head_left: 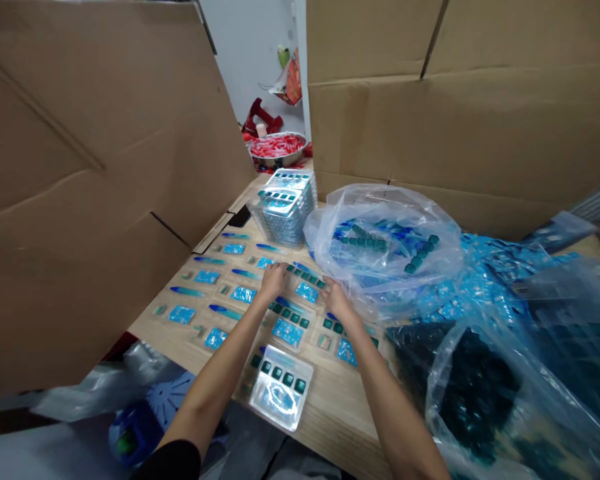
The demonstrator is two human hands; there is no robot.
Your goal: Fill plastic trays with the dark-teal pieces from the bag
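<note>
Between my two hands runs a strip of dark green square pieces (306,276), lying over a clear plastic tray. My left hand (274,279) pinches its left end. At the strip's right end, the fingers of my right hand (335,297) are closed on it. Below the strip, a blue patterned packet (307,292) sits in the same tray. Nearer to me, another tray holds green pieces and a blue packet (287,332). A clear pack with green squares (281,388) lies at the front edge of the table.
Rows of trays with blue pointed sticks (225,311) and packets cover the left side. Stacked clear packs (286,210) stand at the back. A plastic bag (387,233) of strips and sticks is to the right, beside blue packets (450,283) and dark green pieces (475,387). Cardboard (90,187) walls the left.
</note>
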